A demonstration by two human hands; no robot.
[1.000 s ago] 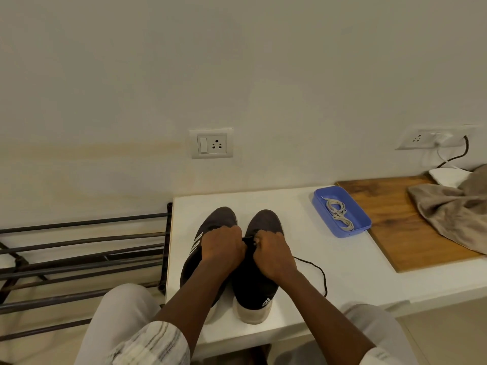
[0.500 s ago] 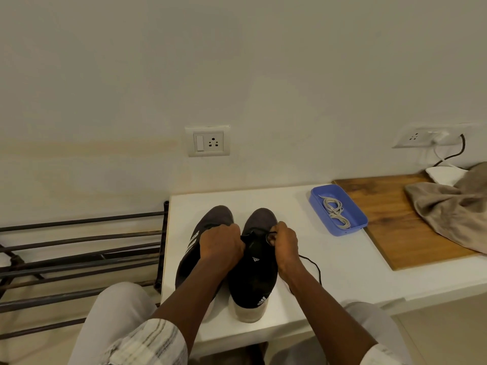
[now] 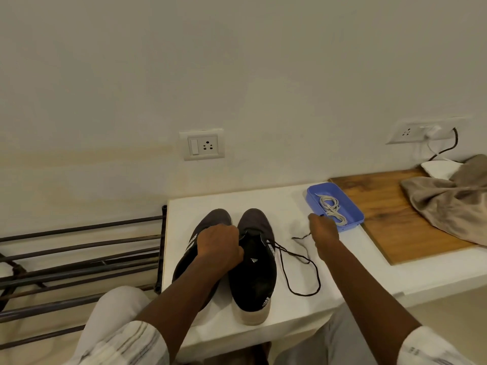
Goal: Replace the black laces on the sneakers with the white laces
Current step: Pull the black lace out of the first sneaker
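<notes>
Two dark sneakers stand side by side on the white table, toes toward the wall. My left hand grips the tongue area between the left sneaker and the right sneaker. My right hand is out to the right, pinching the black lace. The lace runs from the right sneaker's eyelets and loops over the table. White laces lie coiled in a blue tray.
A wooden board lies right of the tray with a beige cloth on it. A metal rack stands left of the table. Wall sockets sit above; a cable hangs from the right one.
My right hand has moved from the right sneaker out to the right toward the tray, drawing the black lace out with it. My left hand has stayed on the sneakers.
</notes>
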